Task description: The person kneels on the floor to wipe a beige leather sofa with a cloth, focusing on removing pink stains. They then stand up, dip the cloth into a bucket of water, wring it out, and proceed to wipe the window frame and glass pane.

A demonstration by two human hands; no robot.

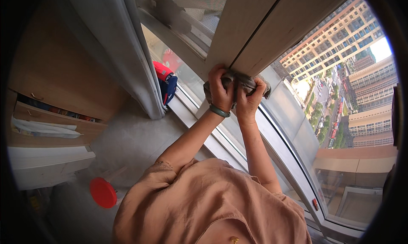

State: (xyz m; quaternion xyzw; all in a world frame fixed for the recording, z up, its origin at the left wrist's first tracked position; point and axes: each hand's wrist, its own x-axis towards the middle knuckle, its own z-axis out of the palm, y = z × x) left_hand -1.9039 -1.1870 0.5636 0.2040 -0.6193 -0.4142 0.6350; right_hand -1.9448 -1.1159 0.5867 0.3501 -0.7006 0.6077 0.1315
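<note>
Both my hands grip a bunched, dark grey-brown cloth (244, 81) at the edge of a pale window frame post (255, 49), where a dark seam runs along the post. My left hand (221, 87), with a green bangle at its wrist, holds the left part of the cloth close to the seam. Beside it, my right hand (251, 99) has its fingers curled over the right part. The cloth's right end sticks out past my right hand, towards the outside. Folds and fingers hide part of the cloth.
Window rails (210, 143) run below my arms. A grey curtain (137, 62) hangs at left, by a red and blue bag (167, 84). A red round stool (103, 192) stands on the floor near a wooden drawer unit (60, 123). High buildings and a street lie outside, far below.
</note>
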